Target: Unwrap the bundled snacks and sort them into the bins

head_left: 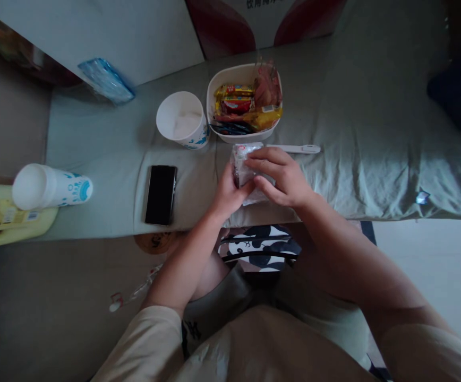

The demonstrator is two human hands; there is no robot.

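A crinkled clear plastic packet (241,152) with a small red mark is between my two hands, just in front of the snack container. My left hand (230,192) grips it from the lower left, thumb along its side. My right hand (280,178) is curled over its right side, with fingertips and thumb on the plastic. What the packet contains is hard to make out. Behind my right hand lies a slim white plastic handle (300,149) with a slot near its end. A white container (241,139) of colourful wrapped snacks (235,103) stands beyond.
A paper cup (196,139) stands left of the container. A black phone (161,194) lies nearer the front edge. Stacked paper cups (65,185) lie on their side by a yellow jug (43,225). A blue plastic packet (107,79) leans against a white box (154,37).
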